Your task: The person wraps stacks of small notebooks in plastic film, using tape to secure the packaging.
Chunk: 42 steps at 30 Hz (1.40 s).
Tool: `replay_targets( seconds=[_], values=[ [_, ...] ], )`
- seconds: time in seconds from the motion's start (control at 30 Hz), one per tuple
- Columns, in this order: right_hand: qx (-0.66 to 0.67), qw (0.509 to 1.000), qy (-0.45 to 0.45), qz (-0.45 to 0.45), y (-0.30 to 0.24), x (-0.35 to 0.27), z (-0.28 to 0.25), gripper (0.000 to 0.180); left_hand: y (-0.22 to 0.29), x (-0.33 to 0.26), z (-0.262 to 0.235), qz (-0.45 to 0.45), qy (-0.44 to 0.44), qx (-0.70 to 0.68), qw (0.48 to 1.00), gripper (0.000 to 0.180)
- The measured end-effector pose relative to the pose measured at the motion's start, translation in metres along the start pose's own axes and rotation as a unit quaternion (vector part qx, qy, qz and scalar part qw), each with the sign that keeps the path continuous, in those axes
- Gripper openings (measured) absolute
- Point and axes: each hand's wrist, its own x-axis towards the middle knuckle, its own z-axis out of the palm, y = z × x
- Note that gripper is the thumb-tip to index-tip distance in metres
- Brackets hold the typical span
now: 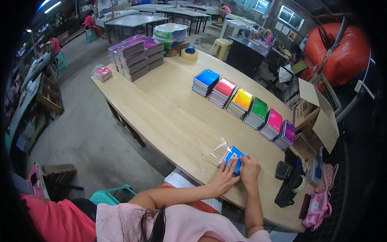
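Note:
A small blue spiral notebook (234, 153) lies near the front edge of the table, in front of me. Clear plastic film (219, 150) sticks out past its far left side, crinkled and shiny; it looks like a wrapper around the notebook. My left hand (224, 178) rests on the notebook's near left part with its fingers stretched out over the cover. On the other side, my right hand (250, 169) has its fingers bent over the right edge, gripping the notebook. The hands partly hide the notebook's lower half.
Colour-sorted notebook stacks, from a blue stack (207, 78) to a purple stack (287, 132), form a diagonal row. Purple notebook piles (131, 60), a tape roll (188, 54) and a wrapped pink pack (103, 73) sit farther off. A black tape dispenser (288, 191) and open carton (308, 113) are right.

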Motion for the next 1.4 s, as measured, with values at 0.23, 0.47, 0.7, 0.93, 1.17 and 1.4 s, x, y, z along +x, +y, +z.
replay_targets(
  seconds=[0.23,0.47,0.7,0.93,1.17,1.4],
  values=[
    [-0.015,0.997,0.0,0.07,0.02,0.014,0.005,0.013,-0.004,0.028,0.019,0.022,0.001,-0.006,1.0,0.048],
    [-0.014,0.994,-0.017,0.109,0.033,0.021,0.015,0.019,-0.011,0.042,0.034,-0.005,-0.022,-0.033,0.999,0.042],
    [-0.031,0.991,-0.007,0.127,0.05,0.012,0.026,0.021,-0.028,0.034,0.058,0.06,0.09,-0.184,0.977,0.035],
    [-0.023,0.983,-0.016,0.179,0.031,0.017,0.017,0.016,-0.028,0.04,0.069,0.089,0.103,-0.164,0.977,0.035],
    [-0.046,0.99,0.003,0.131,0.047,0.014,0.024,0.012,-0.021,0.047,0.075,0.074,0.155,-0.107,0.979,0.045],
    [-0.05,0.985,-0.013,0.166,0.041,0.017,0.023,0.012,-0.024,0.05,0.08,0.064,0.104,-0.046,0.991,0.056]
  ],
)
